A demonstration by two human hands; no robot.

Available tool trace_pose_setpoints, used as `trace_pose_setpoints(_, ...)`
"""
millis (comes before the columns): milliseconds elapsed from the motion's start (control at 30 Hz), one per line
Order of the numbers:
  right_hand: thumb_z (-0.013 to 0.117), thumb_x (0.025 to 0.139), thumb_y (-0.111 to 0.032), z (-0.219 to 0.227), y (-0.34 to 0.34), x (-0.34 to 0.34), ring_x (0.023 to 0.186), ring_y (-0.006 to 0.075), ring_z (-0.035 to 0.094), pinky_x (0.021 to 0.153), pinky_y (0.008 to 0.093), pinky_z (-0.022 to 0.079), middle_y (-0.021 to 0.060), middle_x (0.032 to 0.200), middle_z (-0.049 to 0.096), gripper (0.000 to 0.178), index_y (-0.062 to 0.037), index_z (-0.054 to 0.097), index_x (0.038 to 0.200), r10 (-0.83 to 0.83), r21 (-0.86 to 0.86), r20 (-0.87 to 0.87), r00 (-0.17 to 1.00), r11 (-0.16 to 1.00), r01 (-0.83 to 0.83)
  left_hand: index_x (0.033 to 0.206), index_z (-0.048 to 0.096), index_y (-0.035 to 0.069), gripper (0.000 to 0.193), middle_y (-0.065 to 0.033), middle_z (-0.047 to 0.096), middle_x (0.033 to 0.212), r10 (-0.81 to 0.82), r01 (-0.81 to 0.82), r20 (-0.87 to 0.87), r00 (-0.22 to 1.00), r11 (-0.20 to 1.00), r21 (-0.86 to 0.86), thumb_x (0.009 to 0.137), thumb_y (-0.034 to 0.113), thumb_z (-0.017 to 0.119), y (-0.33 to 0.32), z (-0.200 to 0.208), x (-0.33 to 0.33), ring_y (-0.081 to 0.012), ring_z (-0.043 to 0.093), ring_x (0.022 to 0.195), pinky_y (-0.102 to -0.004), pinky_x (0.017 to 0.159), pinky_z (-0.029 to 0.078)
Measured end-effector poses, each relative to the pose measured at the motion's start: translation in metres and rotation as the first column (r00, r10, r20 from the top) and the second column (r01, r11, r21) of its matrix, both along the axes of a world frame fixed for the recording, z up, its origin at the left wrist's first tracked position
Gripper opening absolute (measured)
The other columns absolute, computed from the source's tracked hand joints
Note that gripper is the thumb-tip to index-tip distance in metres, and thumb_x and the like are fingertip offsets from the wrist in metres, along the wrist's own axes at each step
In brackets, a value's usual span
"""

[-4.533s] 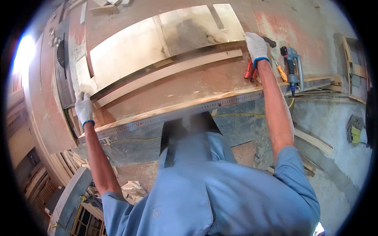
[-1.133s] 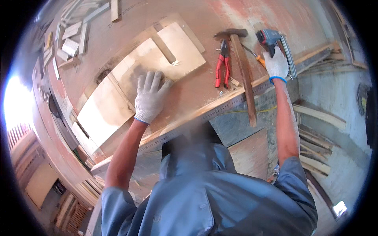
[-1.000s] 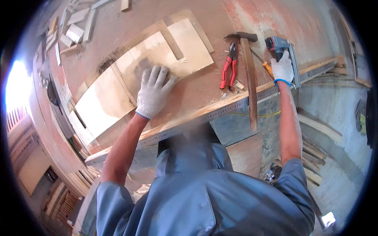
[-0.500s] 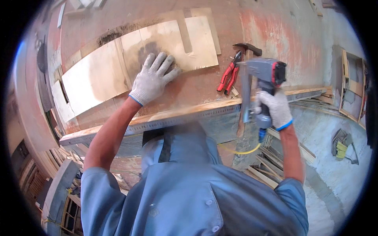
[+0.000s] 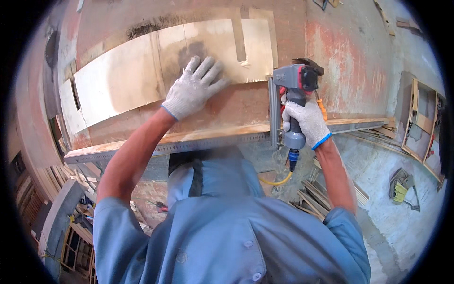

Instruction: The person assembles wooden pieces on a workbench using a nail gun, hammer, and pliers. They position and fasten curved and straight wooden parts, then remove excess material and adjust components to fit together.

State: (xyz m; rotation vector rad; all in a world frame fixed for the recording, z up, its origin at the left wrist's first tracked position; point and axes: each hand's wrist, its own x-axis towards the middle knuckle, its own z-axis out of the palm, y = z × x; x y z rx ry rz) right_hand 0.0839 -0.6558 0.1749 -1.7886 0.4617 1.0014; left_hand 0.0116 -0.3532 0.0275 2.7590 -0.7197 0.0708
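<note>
My left hand [image 5: 194,92], in a pale knitted glove with a blue cuff, lies with fingers spread at the near edge of a pale plywood sheet [image 5: 130,71], just below a dark stain. The sheet has a narrow slot toward its right end. My gloved right hand [image 5: 309,120] is wrapped around the handle of a grey and black air nail gun [image 5: 287,75], held upright beside the sheet's right end. A yellow hose [image 5: 278,182] joins the gun's blue fitting. Behind the gun shows a dark hammer head [image 5: 309,65]; red handles there are mostly covered.
A wooden strip [image 5: 236,132] with a scaled metal edge [image 5: 213,142] runs along the near side of the reddish worktable [image 5: 340,57]. Scrap wood strips [image 5: 314,196] lie below at right. Farther right are a wooden frame [image 5: 416,125] and a black and green object [image 5: 401,187] on the floor.
My right hand has brought the nail gun leftward, nearer the plywood, now covering most of the pliers and hammer. The whole view has shifted slightly; my left hand stays on the sheet.
</note>
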Motion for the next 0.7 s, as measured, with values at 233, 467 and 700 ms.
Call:
trace_pose_setpoints(233, 0.067, 0.093, -0.015, 0.008, -0.004, -0.022, 0.062, 0.0138, 0.064, 0.056, 0.0308, 0.053, 0.0047, 0.077, 0.064, 0.02, -0.0012, 0.064, 0.107, -0.031, 0.0, 0.061, 0.998, 1.0, 0.031, 0.139, 0.064, 0.022, 0.055, -0.0157, 0.054, 0.146, 0.0, 0.0, 0.002, 1.0, 1.0, -0.008, 0.085, 0.01, 0.063, 0.001, 0.005, 0.0, -0.0386, 0.044, 0.144, -0.0598, 0.121, 0.035)
trace_pose_setpoints(467, 0.065, 0.095, -0.016, 0.007, 0.012, -0.05, 0.061, 0.0158, 0.064, 0.057, 0.0324, 0.054, 0.0063, 0.076, 0.065, 0.028, 0.0007, 0.064, 0.117, -0.062, 0.094, 0.066, 0.996, 0.994, 0.056, 0.137, 0.062, 0.016, 0.055, -0.0123, 0.053, 0.148, 0.008, -0.008, 0.02, 1.0, 1.0, -0.012, 0.083, 0.019, 0.073, 0.004, 0.003, 0.001, -0.0347, 0.044, 0.144, -0.0565, 0.122, 0.033)
trace_pose_setpoints(700, 0.063, 0.096, -0.017, 0.008, 0.063, -0.065, 0.06, 0.0154, 0.064, 0.056, 0.0319, 0.054, 0.006, 0.075, 0.064, 0.032, 0.0011, 0.064, 0.122, -0.069, 0.116, 0.079, 0.994, 0.991, 0.059, 0.153, 0.052, 0.015, 0.062, -0.0119, 0.043, 0.164, 0.225, -0.228, -0.067, 0.972, 0.973, -0.035, 0.095, 0.028, 0.071, 0.057, 0.0, -0.051, -0.0337, 0.033, 0.156, -0.0507, 0.13, 0.024)
